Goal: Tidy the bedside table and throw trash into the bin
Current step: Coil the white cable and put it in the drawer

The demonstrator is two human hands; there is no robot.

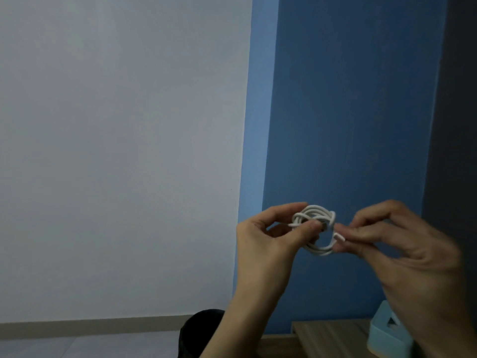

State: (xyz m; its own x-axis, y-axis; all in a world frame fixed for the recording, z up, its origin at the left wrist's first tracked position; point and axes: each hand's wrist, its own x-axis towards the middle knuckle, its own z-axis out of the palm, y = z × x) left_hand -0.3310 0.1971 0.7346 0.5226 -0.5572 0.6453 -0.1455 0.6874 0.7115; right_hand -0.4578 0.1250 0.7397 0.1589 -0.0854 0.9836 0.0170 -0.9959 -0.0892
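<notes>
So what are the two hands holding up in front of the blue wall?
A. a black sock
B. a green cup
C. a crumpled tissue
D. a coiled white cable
D: the left hand and the right hand both pinch a coiled white cable, with its loops wound in a small ring between the fingers.

The coiled cable [316, 229] looks like smooth white plastic with a slight sheen. The worktop [330, 330] shows pale matt wood grain. The box [387, 337] on it is smooth light-blue plastic. The blue wall [348, 99] and the grey wall [116, 125] are matt paint.
</notes>
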